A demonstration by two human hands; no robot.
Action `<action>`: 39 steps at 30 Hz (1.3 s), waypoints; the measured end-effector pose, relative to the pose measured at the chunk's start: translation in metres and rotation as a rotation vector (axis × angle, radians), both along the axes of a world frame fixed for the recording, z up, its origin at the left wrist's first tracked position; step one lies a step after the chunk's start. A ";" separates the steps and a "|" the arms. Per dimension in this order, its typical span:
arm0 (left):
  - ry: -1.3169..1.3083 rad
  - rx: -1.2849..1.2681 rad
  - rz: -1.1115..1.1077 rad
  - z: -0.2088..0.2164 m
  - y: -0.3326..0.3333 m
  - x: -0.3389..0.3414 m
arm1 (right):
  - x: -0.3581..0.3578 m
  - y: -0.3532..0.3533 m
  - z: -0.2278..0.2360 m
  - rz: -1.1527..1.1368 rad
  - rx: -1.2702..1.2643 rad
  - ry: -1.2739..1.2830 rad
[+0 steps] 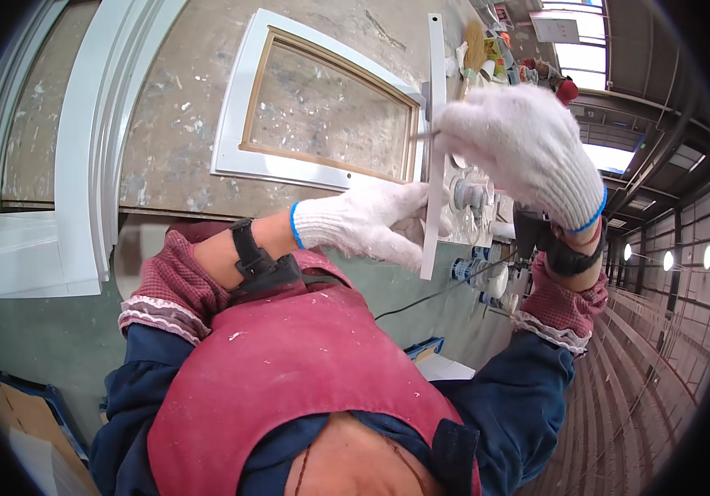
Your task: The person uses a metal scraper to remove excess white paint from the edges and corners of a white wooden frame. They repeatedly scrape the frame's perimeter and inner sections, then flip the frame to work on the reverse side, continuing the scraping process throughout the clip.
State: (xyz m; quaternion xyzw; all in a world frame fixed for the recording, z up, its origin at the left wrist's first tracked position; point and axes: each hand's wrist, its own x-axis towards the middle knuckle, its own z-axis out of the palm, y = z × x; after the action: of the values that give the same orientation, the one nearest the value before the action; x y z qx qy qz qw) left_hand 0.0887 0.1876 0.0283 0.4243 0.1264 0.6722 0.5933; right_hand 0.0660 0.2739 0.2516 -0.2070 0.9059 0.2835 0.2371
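Note:
A long, narrow white strip (437,66) with a small hole at its far end stands across the bench's right side. My left hand (367,221), in a white knit glove, is closed around the near part of this strip. My right hand (524,136), gloved the same way, is beside the strip's middle with its fingers pinched. A thin dark tool (424,135) sticks out from those fingers across the strip; its kind is blurred. Left of the strip lies a white rectangular frame (235,124) with a brown inner edge, flat on the bench.
The paint-spattered bench (181,107) holds larger white frames (82,165) on the left. A bristle brush (475,54) and assorted containers crowd the far right. Near my right arm are several tins (462,269) and a dark cable (442,289).

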 end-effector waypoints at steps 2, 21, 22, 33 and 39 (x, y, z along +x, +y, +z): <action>0.072 -0.004 0.029 0.006 0.000 0.000 | -0.013 0.007 0.001 0.053 0.046 0.112; 0.041 -0.167 0.039 0.005 -0.022 -0.014 | -0.047 0.076 -0.029 -0.009 -0.668 0.489; 0.090 -0.151 0.078 0.004 -0.022 -0.013 | -0.045 0.081 -0.032 0.062 -0.717 0.478; -0.050 -0.201 -0.029 0.005 -0.030 -0.026 | 0.017 0.066 -0.048 0.170 -0.411 0.322; -0.101 -0.175 -0.038 -0.011 -0.032 -0.024 | 0.073 0.038 -0.054 -0.001 -0.438 0.181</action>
State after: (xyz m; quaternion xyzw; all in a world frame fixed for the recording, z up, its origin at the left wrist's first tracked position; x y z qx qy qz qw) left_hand 0.0651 0.1557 0.0178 0.3386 0.1465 0.6680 0.6463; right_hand 0.1394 0.3117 0.1975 -0.2267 0.9634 0.0976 0.1048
